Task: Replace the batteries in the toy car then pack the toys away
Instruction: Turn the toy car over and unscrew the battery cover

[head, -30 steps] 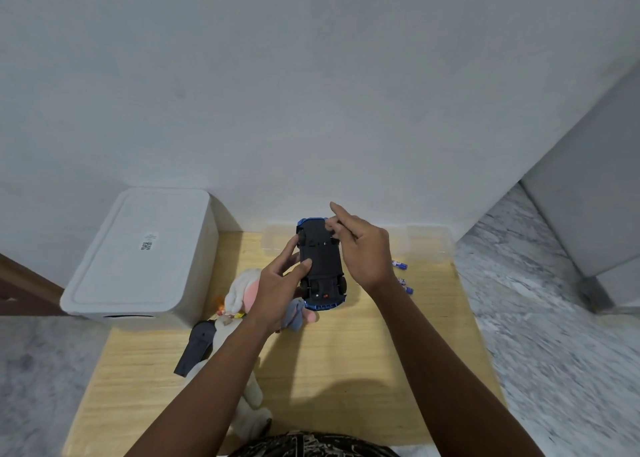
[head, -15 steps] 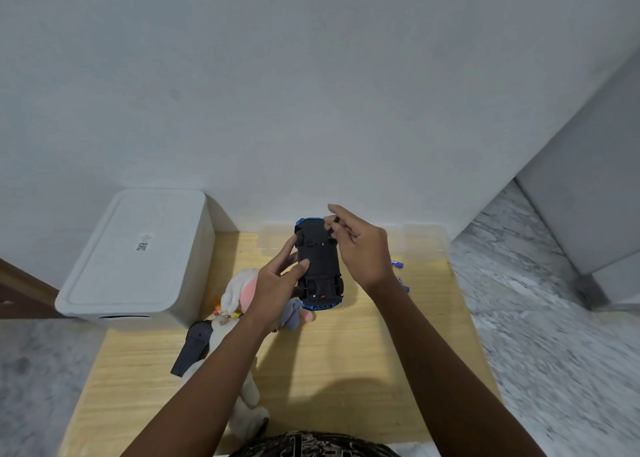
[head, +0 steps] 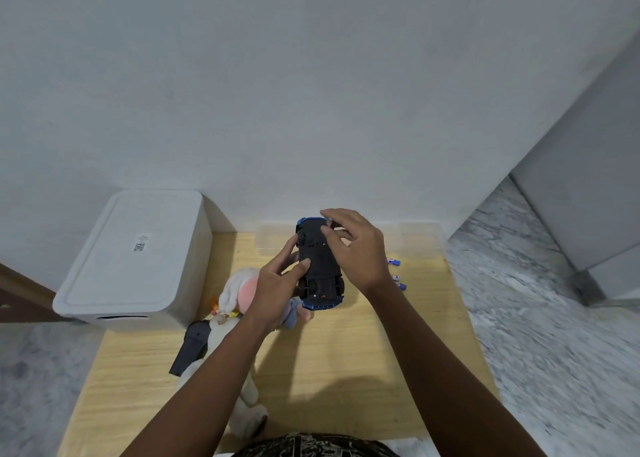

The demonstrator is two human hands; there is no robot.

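Observation:
A blue toy car is held upside down above the wooden table, its black underside facing me. My left hand grips the car's left side, thumb on the underside. My right hand curls over the car's far right part, with its thumb pressing on the underside near the far end. Two small blue-and-white batteries lie on the table to the right, partly hidden by my right wrist. A white and pink plush toy lies under my left arm.
A black controller-like piece lies beside the plush. A clear plastic container stands at the table's back edge against the wall. A white lidded box sits at the left. Marble floor surrounds the table.
My right hand's fingers have spread and shifted slightly over the car's far end. The car and my left hand have stayed almost where they were.

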